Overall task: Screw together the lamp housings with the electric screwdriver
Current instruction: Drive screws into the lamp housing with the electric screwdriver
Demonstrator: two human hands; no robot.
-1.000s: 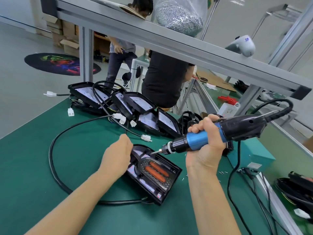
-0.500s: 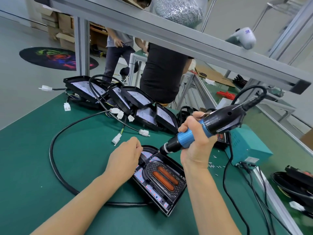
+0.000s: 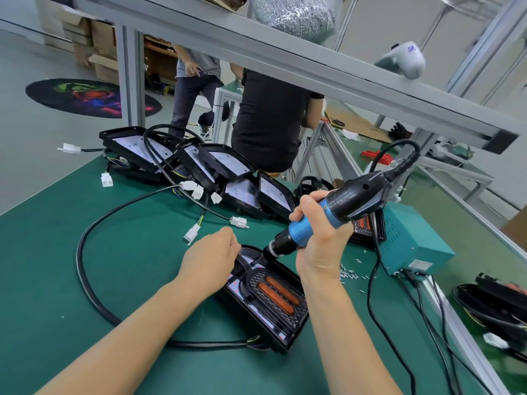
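In the head view, the lamp housing (image 3: pixel 268 297) lay flat on the green surface (image 3: pixel 85 280), just in front of the person and between the two forearms, its long axis running from the far left corner toward the near right corner, with the two orange strips along that same line. The right hand (image 3: pixel 319 240) was wrapped around the blue grip of the electric screwdriver (image 3: pixel 328 218), fingers curled fully round it. The tool slanted down and to the left from its black rear body, so its bit end met the housing at the far corner, though the tip itself was too dark and small to make out. The left hand (image 3: pixel 211 260) sat on that same far-left end of the housing, fingers bent over its edge and seemingly pinning it down; whether it also pinched a screw there could not be told. Both hands thus converged on one corner, the left just beside the chuck and the right above and behind it. By my reading, the coming move turned on the bit staying seated there while the left hand kept the housing from twisting on the surface. Its black cable (image 3: pixel 94 280) looped wide to the left. Loose screws (image 3: pixel 349 273) lay scattered just right of the housing, near the teal power box (image 3: pixel 413 243). More housings (image 3: pixel 199 166) stood in a leaning row along the far edge.
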